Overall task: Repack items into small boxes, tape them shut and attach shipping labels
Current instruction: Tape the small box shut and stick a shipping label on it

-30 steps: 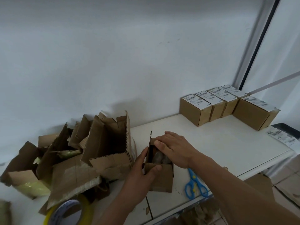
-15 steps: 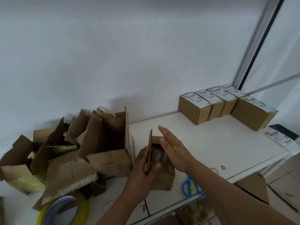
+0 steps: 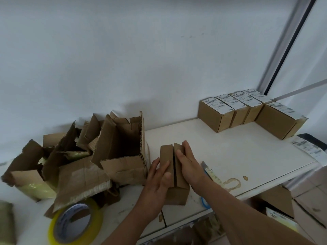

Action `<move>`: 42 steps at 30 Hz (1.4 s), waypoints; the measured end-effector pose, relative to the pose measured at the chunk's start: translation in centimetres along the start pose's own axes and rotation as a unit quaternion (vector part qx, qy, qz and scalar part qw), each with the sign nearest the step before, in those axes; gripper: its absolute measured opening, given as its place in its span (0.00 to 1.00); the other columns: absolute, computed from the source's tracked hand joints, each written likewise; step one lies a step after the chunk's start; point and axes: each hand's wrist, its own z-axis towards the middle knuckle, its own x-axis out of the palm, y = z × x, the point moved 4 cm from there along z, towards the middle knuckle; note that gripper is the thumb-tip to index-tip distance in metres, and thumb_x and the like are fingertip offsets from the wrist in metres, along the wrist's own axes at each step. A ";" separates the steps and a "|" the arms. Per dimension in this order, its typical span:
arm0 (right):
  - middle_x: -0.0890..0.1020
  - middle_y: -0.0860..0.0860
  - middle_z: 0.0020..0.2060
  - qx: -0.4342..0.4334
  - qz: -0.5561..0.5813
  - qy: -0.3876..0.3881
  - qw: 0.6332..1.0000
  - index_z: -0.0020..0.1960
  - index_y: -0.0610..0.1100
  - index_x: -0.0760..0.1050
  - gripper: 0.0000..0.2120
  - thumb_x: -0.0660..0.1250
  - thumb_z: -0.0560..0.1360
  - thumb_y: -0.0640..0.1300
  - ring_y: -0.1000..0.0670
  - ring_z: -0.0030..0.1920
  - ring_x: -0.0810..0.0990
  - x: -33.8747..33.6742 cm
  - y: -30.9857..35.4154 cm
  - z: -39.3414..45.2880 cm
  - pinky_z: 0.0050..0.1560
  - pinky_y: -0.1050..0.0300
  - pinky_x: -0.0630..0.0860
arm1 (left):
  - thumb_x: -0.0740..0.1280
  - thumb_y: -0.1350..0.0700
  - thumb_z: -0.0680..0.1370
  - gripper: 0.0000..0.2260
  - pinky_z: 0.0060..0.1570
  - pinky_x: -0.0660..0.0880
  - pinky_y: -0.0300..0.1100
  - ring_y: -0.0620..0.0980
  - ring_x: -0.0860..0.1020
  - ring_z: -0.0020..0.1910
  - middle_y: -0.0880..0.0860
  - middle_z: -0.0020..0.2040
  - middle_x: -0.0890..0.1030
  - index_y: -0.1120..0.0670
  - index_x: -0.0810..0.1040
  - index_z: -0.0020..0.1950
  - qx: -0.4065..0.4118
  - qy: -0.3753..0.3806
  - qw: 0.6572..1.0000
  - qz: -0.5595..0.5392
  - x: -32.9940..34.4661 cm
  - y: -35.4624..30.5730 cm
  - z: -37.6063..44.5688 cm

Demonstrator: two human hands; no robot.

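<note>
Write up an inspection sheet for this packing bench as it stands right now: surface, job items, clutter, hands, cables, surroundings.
Surface: white table, brown ring stain near the front edge.
Job's things: small box with both top flaps folded down, not taped; tape roll at front left; five labelled boxes at back right; loose labels at the right edge.
Clutter: torn open cartons piled at left; blue scissors mostly hidden under the right forearm.
Hands: left hand and right hand each press flat on a flap.
Cables: nothing seen.
Surroundings: plain wall; more cartons below the table.
</note>
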 end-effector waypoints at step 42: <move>0.75 0.49 0.65 0.062 -0.025 -0.028 0.997 0.73 0.52 0.66 0.20 0.54 0.83 0.55 0.47 0.61 0.76 1.4 0.6 -2.2 0.63 0.49 0.74 | 0.53 0.43 0.84 0.19 0.60 0.76 0.57 0.54 0.76 0.58 0.51 0.61 0.75 0.45 0.64 0.74 -0.247 -0.114 0.937 -0.217 1.4 -0.4 -0.1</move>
